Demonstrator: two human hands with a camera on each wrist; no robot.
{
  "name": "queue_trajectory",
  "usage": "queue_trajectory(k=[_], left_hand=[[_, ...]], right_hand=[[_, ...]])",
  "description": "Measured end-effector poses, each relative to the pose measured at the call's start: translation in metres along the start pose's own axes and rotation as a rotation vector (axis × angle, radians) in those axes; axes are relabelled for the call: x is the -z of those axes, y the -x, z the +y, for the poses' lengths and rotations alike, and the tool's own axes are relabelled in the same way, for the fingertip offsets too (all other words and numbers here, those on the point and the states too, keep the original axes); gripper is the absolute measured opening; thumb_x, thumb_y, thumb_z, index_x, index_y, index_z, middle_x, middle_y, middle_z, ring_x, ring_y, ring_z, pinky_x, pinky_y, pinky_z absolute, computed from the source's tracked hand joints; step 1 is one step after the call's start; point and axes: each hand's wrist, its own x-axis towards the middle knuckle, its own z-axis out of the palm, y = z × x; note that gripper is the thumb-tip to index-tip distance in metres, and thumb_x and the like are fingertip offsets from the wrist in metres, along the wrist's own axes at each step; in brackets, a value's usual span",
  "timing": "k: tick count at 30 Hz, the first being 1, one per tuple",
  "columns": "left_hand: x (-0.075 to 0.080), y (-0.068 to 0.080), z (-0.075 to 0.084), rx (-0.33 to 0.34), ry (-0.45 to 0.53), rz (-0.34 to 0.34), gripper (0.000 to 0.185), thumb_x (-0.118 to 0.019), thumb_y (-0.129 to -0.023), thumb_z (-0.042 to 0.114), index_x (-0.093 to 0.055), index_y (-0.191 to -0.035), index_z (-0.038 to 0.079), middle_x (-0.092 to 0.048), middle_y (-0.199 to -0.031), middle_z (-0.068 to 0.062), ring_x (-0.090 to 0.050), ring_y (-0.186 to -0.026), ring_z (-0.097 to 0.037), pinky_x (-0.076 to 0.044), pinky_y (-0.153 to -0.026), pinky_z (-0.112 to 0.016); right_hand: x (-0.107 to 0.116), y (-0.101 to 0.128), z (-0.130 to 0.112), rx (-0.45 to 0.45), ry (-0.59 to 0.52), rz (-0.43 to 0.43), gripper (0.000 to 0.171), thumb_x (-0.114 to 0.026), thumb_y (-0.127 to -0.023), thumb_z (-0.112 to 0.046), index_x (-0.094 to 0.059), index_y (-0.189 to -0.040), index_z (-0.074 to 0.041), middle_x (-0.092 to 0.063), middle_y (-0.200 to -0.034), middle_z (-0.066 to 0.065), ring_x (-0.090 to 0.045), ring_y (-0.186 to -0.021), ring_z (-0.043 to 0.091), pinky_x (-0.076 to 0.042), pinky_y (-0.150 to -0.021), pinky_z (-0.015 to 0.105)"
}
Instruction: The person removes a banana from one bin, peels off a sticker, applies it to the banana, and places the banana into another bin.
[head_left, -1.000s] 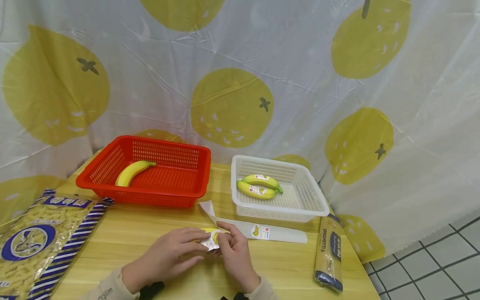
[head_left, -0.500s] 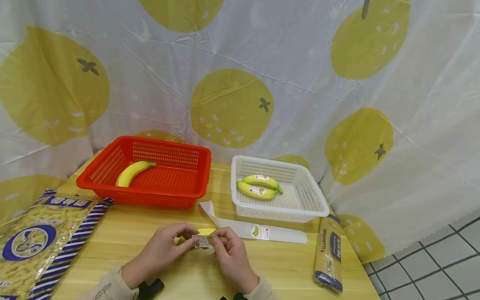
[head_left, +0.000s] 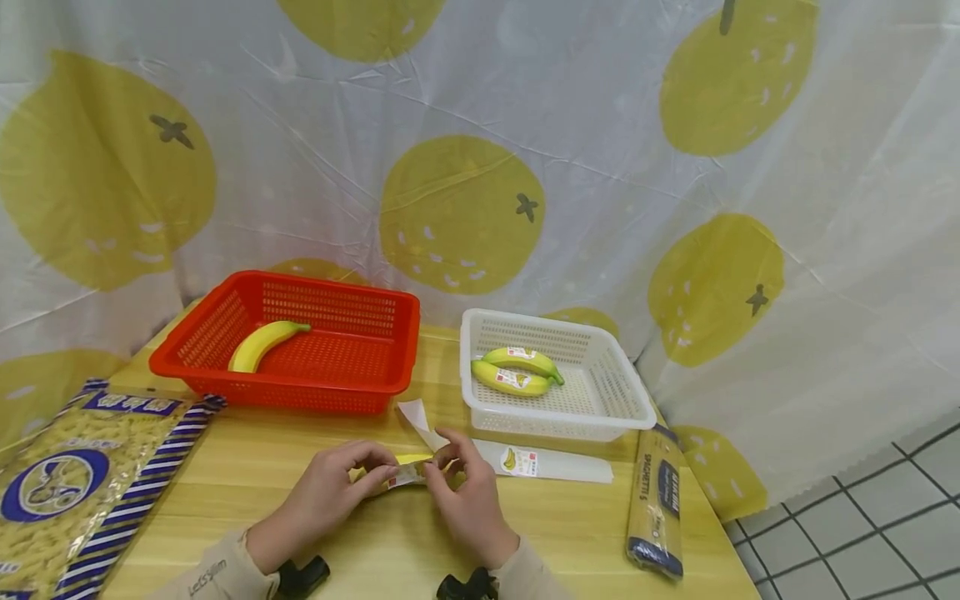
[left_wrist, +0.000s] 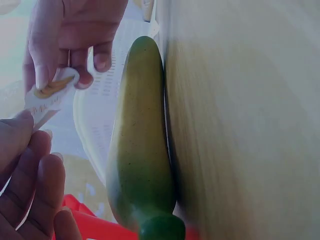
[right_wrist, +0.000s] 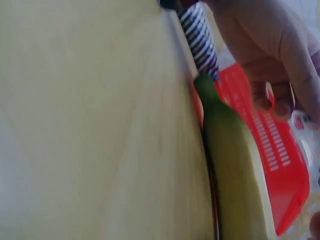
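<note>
Sticker held over a banana

Fingertips of both hands, left hand (head_left: 322,492) and right hand (head_left: 467,500), pinch a small sticker (left_wrist: 49,97) between them, just above a banana (left_wrist: 142,150) lying on the table (head_left: 570,525), with the red basket (head_left: 360,367) and white basket (head_left: 615,400) behind.

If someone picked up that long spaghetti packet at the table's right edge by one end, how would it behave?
The spaghetti packet would probably stay fairly stiff: it lies long, narrow and straight, which suggests dry strands inside. Its plastic wrap looks glossy, so it may slip a little in the fingers. Bent sharply, the strands would likely snap. It seems unlikely to roll, since it lies flat on the table.
</note>
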Motion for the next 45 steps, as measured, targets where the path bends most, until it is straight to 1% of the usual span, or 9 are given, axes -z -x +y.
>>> queue_trajectory(k=[2,5,10,16,23,30,38,41,45], left_hand=[[0.0,0.0,-0.001,-0.001,-0.004,0.007,0.024,-0.082,-0.086,0.011,-0.07,-0.095,0.03,-0.068,-0.086,0.019,-0.059,-0.075,0.005,-0.052,-0.065,-0.027],[0.0,-0.001,-0.004,0.013,-0.029,0.008,0.025,-0.082,-0.087,0.007,-0.072,-0.099,0.026,-0.069,-0.088,0.016,-0.061,-0.079,0.004,-0.055,-0.068,-0.029],[-0.002,-0.002,-0.008,0.035,-0.071,0.034,0.026,-0.083,-0.086,0.007,-0.075,-0.102,0.025,-0.068,-0.089,0.021,-0.062,-0.083,0.003,-0.056,-0.072,-0.034],[-0.003,-0.001,-0.013,0.046,-0.018,0.014,0.023,-0.084,-0.086,0.011,-0.071,-0.093,0.029,-0.064,-0.082,0.023,-0.058,-0.076,0.003,-0.051,-0.066,-0.029],[-0.006,0.0,-0.017,0.065,-0.04,0.013,0.027,-0.086,-0.084,0.014,-0.068,-0.088,0.033,-0.063,-0.086,0.025,-0.06,-0.082,-0.001,-0.05,-0.072,-0.031],[-0.01,0.0,-0.022,0.093,-0.022,-0.004,0.029,-0.088,-0.082,0.014,-0.067,-0.089,0.034,-0.064,-0.088,0.024,-0.061,-0.087,-0.002,-0.049,-0.075,-0.03],[-0.015,-0.001,-0.029,0.137,-0.014,-0.031,0.029,-0.086,-0.084,0.013,-0.066,-0.09,0.032,-0.064,-0.089,0.023,-0.063,-0.086,0.0,-0.048,-0.074,-0.028],[-0.017,-0.002,-0.029,0.152,-0.023,-0.024,0.029,-0.087,-0.082,0.012,-0.066,-0.089,0.031,-0.063,-0.088,0.021,-0.063,-0.085,-0.003,-0.048,-0.073,-0.027],[-0.02,-0.004,-0.027,0.207,-0.036,-0.039,0.029,-0.09,-0.08,0.018,-0.064,-0.088,0.027,-0.062,-0.087,0.018,-0.062,-0.087,-0.008,-0.052,-0.076,-0.028]], right_hand=[[0.001,-0.006,0.005,0.049,0.044,-0.036,0.023,-0.073,-0.095,-0.006,-0.068,-0.117,-0.014,-0.07,-0.092,-0.002,-0.062,-0.086,0.01,-0.054,-0.073,0.031],[0.002,-0.011,0.012,0.105,0.108,-0.043,0.01,-0.074,-0.096,-0.01,-0.073,-0.101,-0.018,-0.071,-0.093,-0.005,-0.06,-0.091,0.011,-0.052,-0.079,0.03],[0.001,-0.011,0.02,0.092,0.111,-0.026,0.008,-0.075,-0.095,-0.01,-0.074,-0.098,-0.017,-0.071,-0.094,-0.007,-0.061,-0.096,0.014,-0.05,-0.087,0.03],[0.001,-0.008,0.02,0.047,0.037,-0.04,0.001,-0.075,-0.096,-0.014,-0.075,-0.097,-0.014,-0.071,-0.092,-0.006,-0.059,-0.097,0.016,-0.049,-0.089,0.032],[-0.001,-0.006,0.018,-0.024,0.018,-0.086,0.004,-0.076,-0.095,-0.016,-0.075,-0.096,-0.012,-0.071,-0.093,-0.006,-0.059,-0.098,0.016,-0.048,-0.091,0.033],[-0.001,-0.002,0.021,-0.085,0.044,-0.108,0.005,-0.077,-0.092,-0.011,-0.074,-0.095,-0.013,-0.072,-0.094,-0.007,-0.062,-0.092,0.014,-0.051,-0.082,0.032],[-0.006,-0.001,0.025,-0.05,0.08,-0.089,0.016,-0.081,-0.088,-0.006,-0.072,-0.095,-0.016,-0.07,-0.091,-0.005,-0.063,-0.088,0.012,-0.052,-0.079,0.027],[-0.009,-0.001,0.023,-0.045,0.107,-0.08,0.021,-0.083,-0.084,-0.004,-0.071,-0.095,-0.016,-0.068,-0.09,-0.005,-0.062,-0.088,0.012,-0.051,-0.08,0.027],[-0.012,-0.001,0.02,-0.046,0.171,-0.073,0.025,-0.087,-0.08,-0.007,-0.069,-0.097,-0.015,-0.065,-0.089,-0.004,-0.058,-0.088,0.01,-0.049,-0.08,0.024]])
